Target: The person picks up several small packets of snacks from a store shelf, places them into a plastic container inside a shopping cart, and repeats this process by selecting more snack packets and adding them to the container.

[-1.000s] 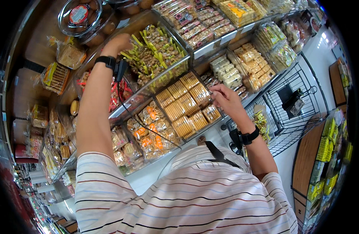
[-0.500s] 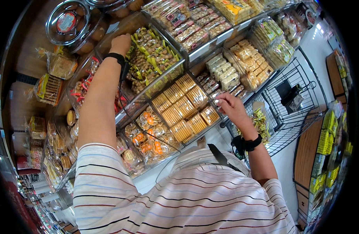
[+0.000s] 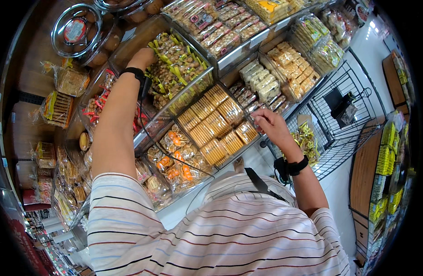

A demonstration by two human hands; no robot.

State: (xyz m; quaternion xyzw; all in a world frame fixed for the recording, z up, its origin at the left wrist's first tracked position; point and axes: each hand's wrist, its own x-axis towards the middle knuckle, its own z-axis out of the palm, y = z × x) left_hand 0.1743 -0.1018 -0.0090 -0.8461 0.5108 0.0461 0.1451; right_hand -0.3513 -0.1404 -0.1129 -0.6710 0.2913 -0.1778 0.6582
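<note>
My left hand (image 3: pixel 143 57) reaches down into a clear bin (image 3: pixel 193 90) at the side of the small clear bags of round brown snacks (image 3: pixel 174 69) closed with yellow ties. Its fingers are hidden behind the back of the hand, so their grip does not show. By the front corner of a bin of wrapped stacked biscuits (image 3: pixel 211 122) is my right hand (image 3: pixel 272 125), its fingers curled toward the thumb. Whether anything is between them is too small to make out. Both wrists wear black bands, and a thin cable hangs from the left one.
A black wire shopping cart (image 3: pixel 333 133) stands at my right, holding a bag of yellow-tied packs (image 3: pixel 305 140) and a dark object (image 3: pixel 344 110). Bins of orange-tied biscuits (image 3: pixel 179 161), red-tied packs (image 3: pixel 101 103) and pale bars (image 3: pixel 262 80) surround the left arm. Round clear tubs (image 3: pixel 76 30) sit far left.
My left hand has shifted slightly down in the picture along the snack bin, its fingers now hidden. The right hand stays by the biscuit bin's corner. The whole view has shifted a little.
</note>
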